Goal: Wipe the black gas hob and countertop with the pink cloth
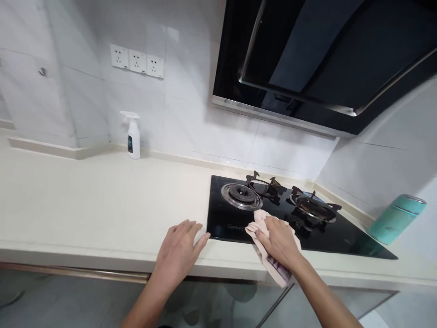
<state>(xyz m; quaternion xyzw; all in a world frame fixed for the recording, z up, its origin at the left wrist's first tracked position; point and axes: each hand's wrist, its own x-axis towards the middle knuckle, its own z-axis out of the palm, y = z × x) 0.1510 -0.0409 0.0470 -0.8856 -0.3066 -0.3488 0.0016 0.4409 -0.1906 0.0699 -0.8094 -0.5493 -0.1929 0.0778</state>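
Note:
Under my right hand [282, 239] is a pale pink cloth [261, 223], bunched and pressed on the front of the black glass gas stove [225, 230]. One end of the cloth hangs over the counter's front edge. My left hand [182, 241] lies on the cream countertop [102, 196], fingers stretched out, its thumb close to the stove's front left corner; it holds nothing. Behind the cloth, the left burner [242, 196] is bare. Its pan support [262, 187] sits shifted back and to the right. The right burner [312, 206] has its support over it.
A white spray bottle [134, 136] stands against the tiled wall at the back left. A turquoise flask [396, 219] stands at the stove's right end. The dark range hood [307, 59] hangs low above the stove. Three wall sockets [137, 61] are above the spray bottle.

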